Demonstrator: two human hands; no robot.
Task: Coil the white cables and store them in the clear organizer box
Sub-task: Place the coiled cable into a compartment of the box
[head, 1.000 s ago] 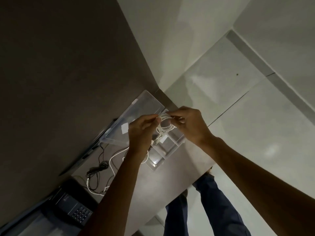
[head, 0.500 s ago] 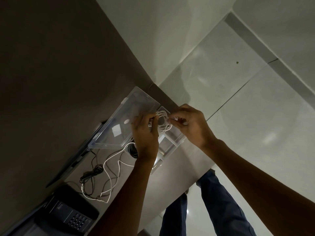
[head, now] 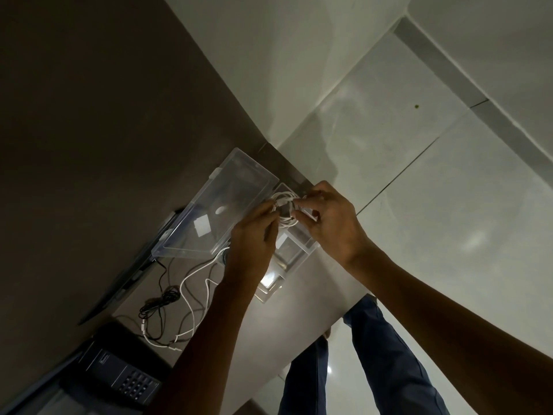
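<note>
The tabletop (head: 299, 319) carries a clear organizer box (head: 294, 250) at its far corner, its lid (head: 215, 214) swung open. Above the box, a coiled white cable (head: 284, 211) is pinched between the closed fingers of the left hand (head: 254, 238) and right hand (head: 332, 220). A second white cable (head: 191, 295) lies loose on the tabletop beside a black cable (head: 158, 301), nearer the left edge.

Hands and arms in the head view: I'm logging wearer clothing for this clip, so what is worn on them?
Nothing shows on either one. The left hand and right hand are bare, with no gloves, rings, watch or bands visible. Both forearms are uncovered to the frame edge; no sleeves appear.
</note>
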